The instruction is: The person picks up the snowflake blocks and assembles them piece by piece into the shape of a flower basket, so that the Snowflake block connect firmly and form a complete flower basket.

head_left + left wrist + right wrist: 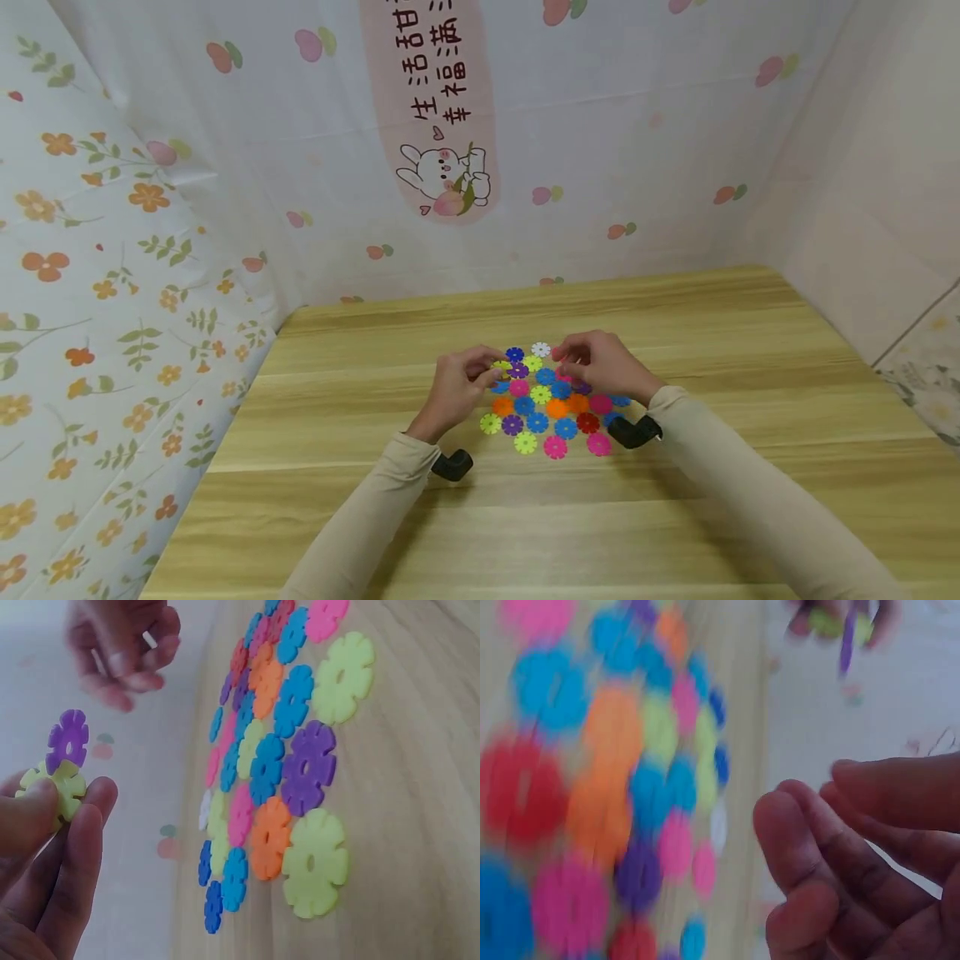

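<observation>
My left hand [459,385] pinches a yellow-green flower disc [66,791] between thumb and fingers. A purple disc [69,736] is joined to it, standing up from its edge in the left wrist view. My right hand [606,363] hovers over the right side of the discs with bent, parted fingers; in the right wrist view nothing lies between its thumb [892,787] and fingers. Below both hands, many notched discs lie flat on the wooden table, among them a red one [588,423], an orange one [557,408] and a white one [541,350].
The wooden table [315,467] runs back to a white printed cloth [637,150] with a rabbit picture [444,177]. Another cloth with orange flowers [97,333] hangs at the left. Black wrist straps [453,465] show below the hands.
</observation>
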{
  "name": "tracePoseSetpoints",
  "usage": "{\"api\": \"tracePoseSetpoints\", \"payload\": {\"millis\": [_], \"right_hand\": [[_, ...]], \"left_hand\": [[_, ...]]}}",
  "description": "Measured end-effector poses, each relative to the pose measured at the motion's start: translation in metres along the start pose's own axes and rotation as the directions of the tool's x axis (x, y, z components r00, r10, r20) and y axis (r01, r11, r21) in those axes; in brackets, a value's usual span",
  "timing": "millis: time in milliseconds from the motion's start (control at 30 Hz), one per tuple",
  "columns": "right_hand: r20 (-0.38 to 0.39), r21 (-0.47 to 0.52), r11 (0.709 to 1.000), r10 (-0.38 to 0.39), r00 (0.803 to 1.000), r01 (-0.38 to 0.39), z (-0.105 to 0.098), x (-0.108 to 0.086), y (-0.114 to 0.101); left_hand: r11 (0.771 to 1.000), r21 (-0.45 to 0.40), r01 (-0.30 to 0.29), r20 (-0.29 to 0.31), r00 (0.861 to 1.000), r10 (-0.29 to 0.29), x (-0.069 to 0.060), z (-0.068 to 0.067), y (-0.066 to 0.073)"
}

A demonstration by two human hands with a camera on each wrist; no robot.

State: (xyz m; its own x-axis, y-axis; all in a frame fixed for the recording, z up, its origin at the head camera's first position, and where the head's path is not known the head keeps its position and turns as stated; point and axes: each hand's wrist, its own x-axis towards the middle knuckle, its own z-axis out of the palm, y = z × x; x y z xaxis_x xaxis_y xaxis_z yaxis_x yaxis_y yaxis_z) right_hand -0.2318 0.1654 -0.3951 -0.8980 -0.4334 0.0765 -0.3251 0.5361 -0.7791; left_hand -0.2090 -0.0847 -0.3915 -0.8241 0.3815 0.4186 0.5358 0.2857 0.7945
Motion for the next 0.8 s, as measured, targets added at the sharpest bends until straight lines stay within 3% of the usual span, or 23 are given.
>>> {"api": "tracePoseSetpoints", "payload": {"millis": [167, 367, 500, 800], "right_hand": [[-0.065, -0.291, 0.957, -0.034, 0.997, 0.013, -0.021, -0.010, 0.024], [-0.129, -0.468, 0.879, 0.035, 0.991, -0.092, -0.036, -0.022, 0.046], [-0.122, -0.500, 0.853, 0.101, 0.987, -0.149, -0.038, -0.024, 0.056], [-0.099, -0.477, 0.859, 0.160, 0.982, -0.188, -0.038, -0.024, 0.065]], "left_hand": [[1.000, -0.027, 0.015, 0.018, 1.000, -0.014, 0.000, 0.004, -0.015], [0.996, -0.075, 0.042, 0.012, 0.999, -0.041, -0.001, 0.007, -0.030], [0.994, -0.092, 0.055, 0.009, 0.998, -0.054, -0.001, 0.007, -0.030], [0.992, -0.107, 0.070, 0.023, 0.997, -0.068, 0.000, 0.011, -0.027]]}}
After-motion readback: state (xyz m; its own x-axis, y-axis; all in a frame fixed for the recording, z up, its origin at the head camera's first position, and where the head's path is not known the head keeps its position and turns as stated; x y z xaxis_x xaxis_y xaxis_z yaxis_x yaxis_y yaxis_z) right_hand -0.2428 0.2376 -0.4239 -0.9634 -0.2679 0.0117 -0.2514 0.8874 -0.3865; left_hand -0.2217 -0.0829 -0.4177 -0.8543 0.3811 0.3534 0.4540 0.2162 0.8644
